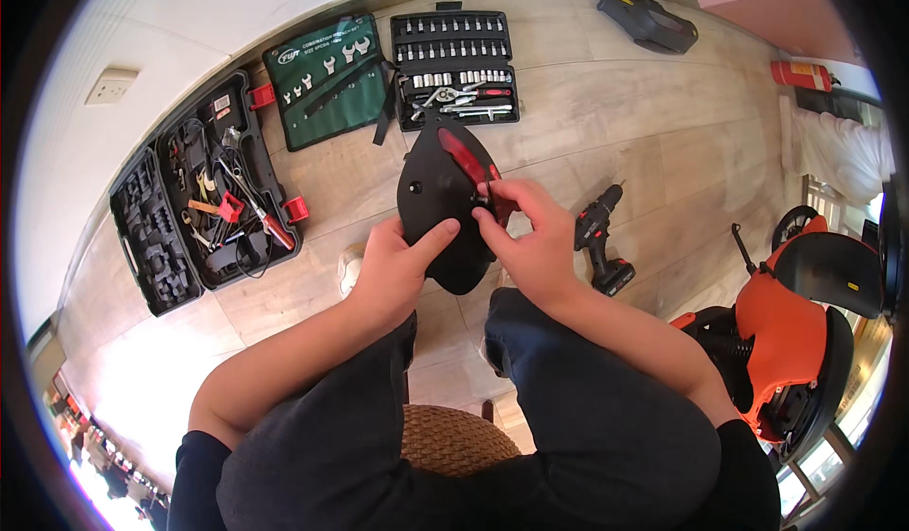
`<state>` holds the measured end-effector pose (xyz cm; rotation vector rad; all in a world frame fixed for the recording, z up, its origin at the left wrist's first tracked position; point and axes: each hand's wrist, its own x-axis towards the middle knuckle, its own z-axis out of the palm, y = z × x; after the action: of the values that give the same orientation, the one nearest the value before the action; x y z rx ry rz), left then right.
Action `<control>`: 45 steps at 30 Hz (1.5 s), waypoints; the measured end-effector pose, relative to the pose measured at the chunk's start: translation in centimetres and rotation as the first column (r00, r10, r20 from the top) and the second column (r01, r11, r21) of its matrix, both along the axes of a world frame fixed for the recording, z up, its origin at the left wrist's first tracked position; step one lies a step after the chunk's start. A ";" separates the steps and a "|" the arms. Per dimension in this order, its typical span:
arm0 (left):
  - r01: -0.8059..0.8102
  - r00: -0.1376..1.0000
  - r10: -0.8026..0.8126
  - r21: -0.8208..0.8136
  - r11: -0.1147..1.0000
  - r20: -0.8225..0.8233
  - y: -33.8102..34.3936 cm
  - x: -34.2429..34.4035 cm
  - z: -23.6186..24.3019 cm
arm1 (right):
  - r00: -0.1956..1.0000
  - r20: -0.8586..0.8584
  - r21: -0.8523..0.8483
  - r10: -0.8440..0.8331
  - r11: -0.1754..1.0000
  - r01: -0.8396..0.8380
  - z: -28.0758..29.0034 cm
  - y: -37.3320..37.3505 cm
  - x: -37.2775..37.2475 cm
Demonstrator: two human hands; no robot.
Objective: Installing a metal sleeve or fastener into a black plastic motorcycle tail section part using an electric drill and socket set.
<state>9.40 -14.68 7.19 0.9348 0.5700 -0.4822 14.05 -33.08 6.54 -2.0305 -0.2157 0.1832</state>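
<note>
My left hand (402, 261) is closed on the left side of a black plastic cover (437, 181), its thumb lying across the surface. The cover is leaf-shaped, with a red lens-like strip along its upper right and a small round hole left of the middle. My right hand (535, 238) pinches a small dark piece (483, 198) between thumb and index finger at the cover's right side. That piece is mostly hidden by the fingertips, and I cannot make out its kind. The cover is held up above the floor, over my knees' gap.
An open socket set (453, 67) and a green wrench roll (327, 81) lie ahead. At the left is an open black tool case (213, 190). A cordless drill (601, 238) lies right; beyond are another black cover (653, 25), a fire extinguisher (803, 75) and an orange vehicle (776, 342).
</note>
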 end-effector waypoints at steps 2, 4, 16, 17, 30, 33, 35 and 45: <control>-0.004 1.000 0.004 0.009 1.000 0.005 -0.2 -0.2 -0.3 | 0.999 0.036 -0.002 0.006 1.000 -0.006 0.2 0.0 -0.1; -0.008 1.000 0.007 0.018 1.000 0.008 -0.2 -0.3 -0.2 | 0.997 0.073 0.002 -0.012 1.000 0.012 0.8 0.5 -0.3; 0.019 0.996 -0.035 0.185 0.982 0.082 0.4 -0.1 0.2 | 0.983 0.032 0.058 0.181 0.981 -0.183 1.6 -0.2 0.3; 0.038 0.996 -0.056 0.219 0.975 0.074 0.7 0.2 1.1 | 0.982 0.043 0.059 0.185 0.981 -0.187 1.9 -0.4 0.4; 0.135 0.898 -0.325 0.519 0.844 0.296 0.8 0.2 2.3 | 0.866 -0.406 0.361 0.291 0.922 -0.140 2.0 -3.2 2.4; 0.126 0.913 -0.303 0.519 0.845 0.272 0.8 0.3 3.0 | 0.872 -0.394 0.348 0.290 0.925 -0.150 2.4 -3.0 2.2; 0.140 0.910 -0.322 0.537 0.832 0.261 0.7 0.4 3.2 | 0.878 -0.387 0.322 0.280 0.934 -0.156 2.5 -3.0 2.1; 0.173 0.882 -0.380 0.560 0.810 0.278 1.1 0.6 3.1 | 0.963 -0.186 0.139 0.197 0.975 -0.173 2.4 -2.8 1.6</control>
<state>9.97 -13.57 10.26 1.6150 0.1968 -0.4000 15.61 -35.84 8.91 -1.8558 -0.2840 0.4773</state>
